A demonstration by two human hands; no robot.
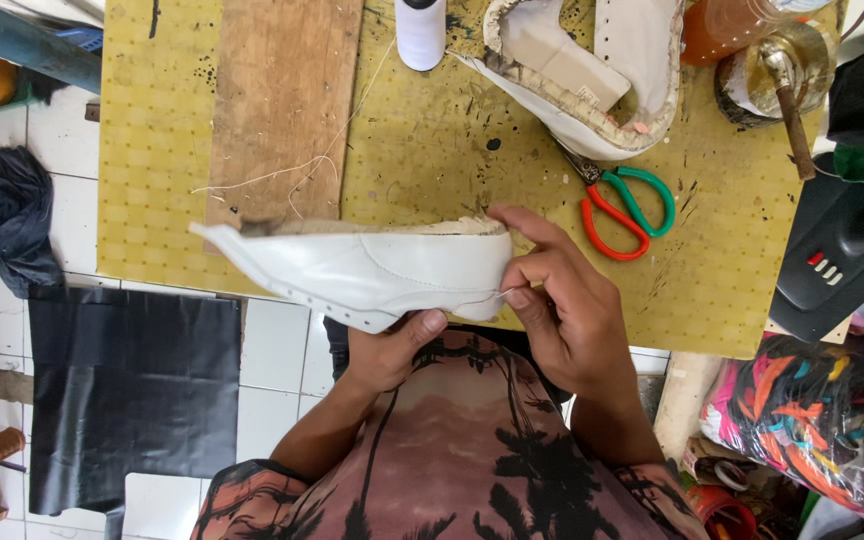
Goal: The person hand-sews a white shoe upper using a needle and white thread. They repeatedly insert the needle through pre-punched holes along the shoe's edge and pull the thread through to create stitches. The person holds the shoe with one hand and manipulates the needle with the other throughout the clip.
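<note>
A white shoe upper (362, 268) is held on its side at the near edge of the tabletop (432, 150), toe pointing to the person's left, with its rough, pale bottom edge turned away from the body. The left hand (387, 350) supports it from beneath, thumb pressed against the lower side near the row of lace holes; the fingers are hidden behind the shoe. The right hand (562, 300) closes on the heel end: the forefinger lies along the top rim, and thumb and fingers pinch together at the lower heel corner, where a thin thread or needle shows, too small to tell which. Both hands are thus closed on the shoe upper, which bridges them and hangs partly beyond the tabletop edge.

The tabletop carries a yellow patterned mat, spotted with dark stains. A bare wooden board (282, 100) lies on it just beyond the toe, with loose pale thread (282, 175) trailing across its near end. A white spool (420, 30) stands at the far edge. A second white shoe upper (592, 80) lies open beyond the right hand, showing a tan insole. Scissors (627, 205) with one red and one green handle lie just beyond the right hand, apart from it. A round tin (777, 70) with a brush handle stands at the far right corner, beside an orange translucent container (722, 30).

A bag (802, 410) of bright multicoloured print sits in clear wrapping to the right, below the tabletop. A black sheet (132, 390) lies on the white tiled floor (272, 350) to the left.
</note>
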